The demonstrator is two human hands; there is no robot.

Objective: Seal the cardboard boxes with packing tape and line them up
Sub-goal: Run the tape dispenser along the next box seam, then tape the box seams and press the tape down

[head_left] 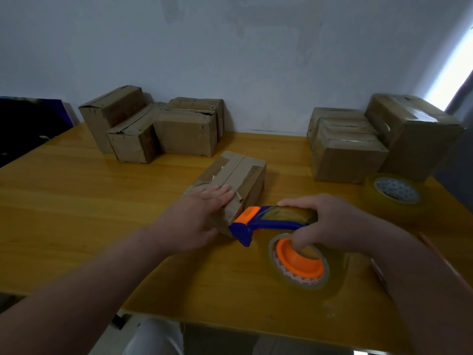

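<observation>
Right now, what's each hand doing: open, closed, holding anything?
Left hand: open, fingers straight, pressing flat on the cardboard box.
Right hand: closed around the tape dispenser, gripping it.

the left forearm reaches in from 7 o'clock; the left hand point(194, 216) lies palm down, fingers point(220, 192) straight and together, pointing to 1 o'clock. the right forearm enters from 4 o'clock, and the right hand point(332, 224) grips a tape dispenser point(268, 224), knuckles up.

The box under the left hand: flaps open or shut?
Shut: on the box both flaps lie flat and meet at a seam, under the left hand.
</observation>
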